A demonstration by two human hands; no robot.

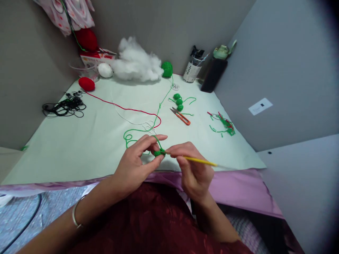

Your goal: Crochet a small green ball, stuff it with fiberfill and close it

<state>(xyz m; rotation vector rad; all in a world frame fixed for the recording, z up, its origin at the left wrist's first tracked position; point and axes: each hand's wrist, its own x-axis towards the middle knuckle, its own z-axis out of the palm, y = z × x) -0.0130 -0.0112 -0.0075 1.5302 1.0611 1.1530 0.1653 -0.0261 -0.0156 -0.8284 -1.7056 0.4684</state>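
Pinching green crochet [159, 153] in the left hand [134, 158] and gripping a yellow hook [200, 161] in the right hand [196, 173], at the bench [87, 148] edge, near orange snips [181, 116].

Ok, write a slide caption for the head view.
Left hand pinches a small green yarn piece as the right hand holds a yellow-handled tool to it, orange-handled snips beyond.
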